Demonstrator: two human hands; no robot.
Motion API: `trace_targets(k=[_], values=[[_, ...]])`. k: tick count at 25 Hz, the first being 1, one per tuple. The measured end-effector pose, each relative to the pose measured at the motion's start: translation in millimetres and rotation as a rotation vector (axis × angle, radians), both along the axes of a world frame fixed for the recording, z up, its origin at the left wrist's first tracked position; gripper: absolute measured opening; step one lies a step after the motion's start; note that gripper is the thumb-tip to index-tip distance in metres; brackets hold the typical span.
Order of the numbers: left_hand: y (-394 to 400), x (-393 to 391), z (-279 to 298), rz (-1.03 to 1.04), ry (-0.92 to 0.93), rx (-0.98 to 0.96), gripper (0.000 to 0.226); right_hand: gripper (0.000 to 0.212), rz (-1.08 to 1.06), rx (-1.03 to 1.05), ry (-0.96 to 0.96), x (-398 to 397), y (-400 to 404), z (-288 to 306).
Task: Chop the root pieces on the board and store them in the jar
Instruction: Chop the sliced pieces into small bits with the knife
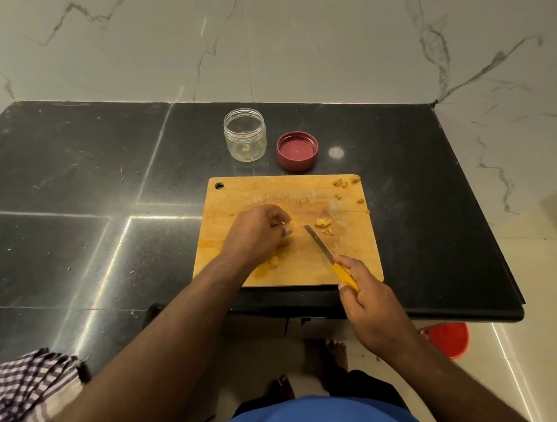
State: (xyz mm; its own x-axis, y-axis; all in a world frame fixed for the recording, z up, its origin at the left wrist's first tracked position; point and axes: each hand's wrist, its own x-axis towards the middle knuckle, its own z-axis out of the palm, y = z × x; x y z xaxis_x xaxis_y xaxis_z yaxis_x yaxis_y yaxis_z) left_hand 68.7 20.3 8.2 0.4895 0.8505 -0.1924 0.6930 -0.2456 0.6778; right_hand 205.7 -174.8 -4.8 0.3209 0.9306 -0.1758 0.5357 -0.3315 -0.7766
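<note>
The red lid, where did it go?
The red lid lies upside down on the black counter, just right of the open glass jar and behind the wooden cutting board.

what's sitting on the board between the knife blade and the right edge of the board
In the head view, a small cluster of chopped root pieces lies just right of the knife blade; beyond it the board is bare.

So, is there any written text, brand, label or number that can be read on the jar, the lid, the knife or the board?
None can be read.
Jar: clear, no label visible.
Lid: plain red inside, no text.
Knife: no marking legible on its blade or yellow handle.
Board: bare wood, only stains and root pieces.
</note>
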Motion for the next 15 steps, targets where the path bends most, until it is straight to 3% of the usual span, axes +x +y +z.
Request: trace_targets(k=[9,15], values=[[14.3,14.0,-10.8,-0.058,0.221,0.108,0.026,0.043,-0.045,-0.003,0.019,6.2,-0.3,3.0],[10.2,18.5,-12.9,-0.015,0.203,0.149,0.023,0.043,-0.026,-0.004,0.016,4.4,5.4,6.5]])
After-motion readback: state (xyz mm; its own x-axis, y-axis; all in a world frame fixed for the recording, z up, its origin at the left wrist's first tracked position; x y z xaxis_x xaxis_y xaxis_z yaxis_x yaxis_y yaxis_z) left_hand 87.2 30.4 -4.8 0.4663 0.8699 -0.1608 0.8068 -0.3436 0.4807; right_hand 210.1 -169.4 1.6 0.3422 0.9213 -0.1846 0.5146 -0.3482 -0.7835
